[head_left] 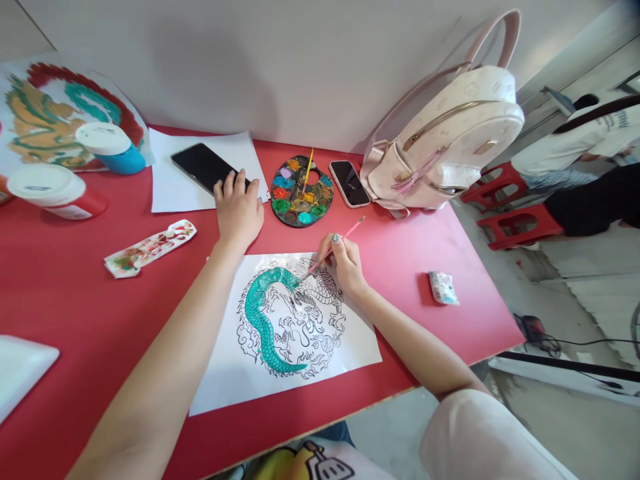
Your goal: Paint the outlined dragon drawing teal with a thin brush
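Observation:
Between the fingers of my right hand (346, 263) is a thin pink paintbrush (353, 230), its tip down on the dragon drawing (360, 343). Turquoise paint covers the dragon's long curved body; the head and upper right part are black outline on white. My left hand (240, 207) lies flat, fingers apart, at the near right corner of a black phone (203, 167) on blank white paper (170, 197). Just right of that hand sits a paint palette (303, 191) with several colours and a yellow brush (309, 170) lying across it.
A second phone (349, 183) lies beside a pale backpack (445, 140). At left are a blue-and-white paint jar (113, 147), a red-and-white one (57, 192), a painted picture (65, 120) and a paint-stained strip (150, 249). A small packet (443, 288) lies at right. People sit beyond the table.

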